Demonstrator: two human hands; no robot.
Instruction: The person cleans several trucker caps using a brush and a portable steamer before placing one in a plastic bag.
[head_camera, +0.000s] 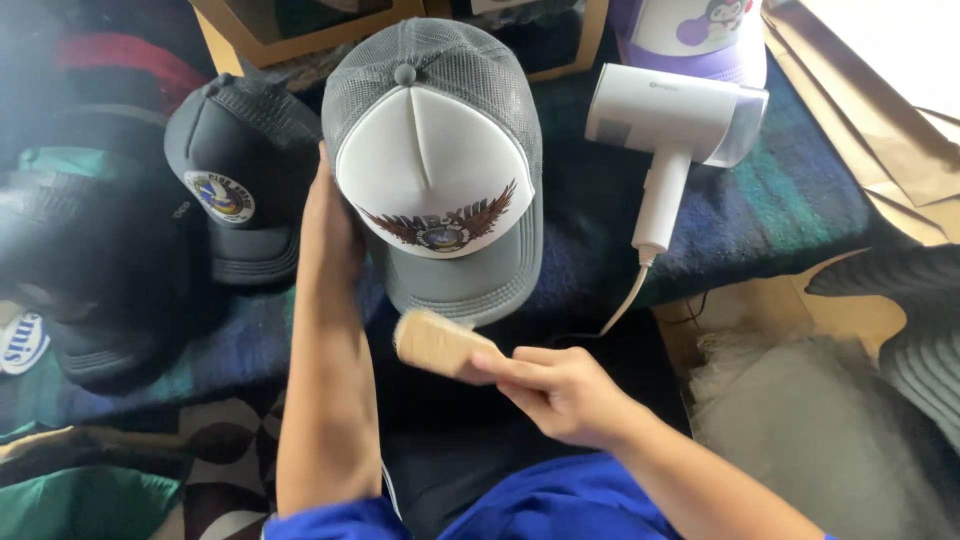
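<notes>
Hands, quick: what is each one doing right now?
Left hand: closed on the grey and white cap.
Right hand: closed on the wooden brush.

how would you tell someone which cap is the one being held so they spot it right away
Start at the dark plaid blanket and find the white handheld steamer lying on it. Just left stands the grey mesh-backed trucker cap with a white front panel, steadied by the left hand. Unlike the black cap with a round patch beside it, it bears a brown winged emblem.
</notes>
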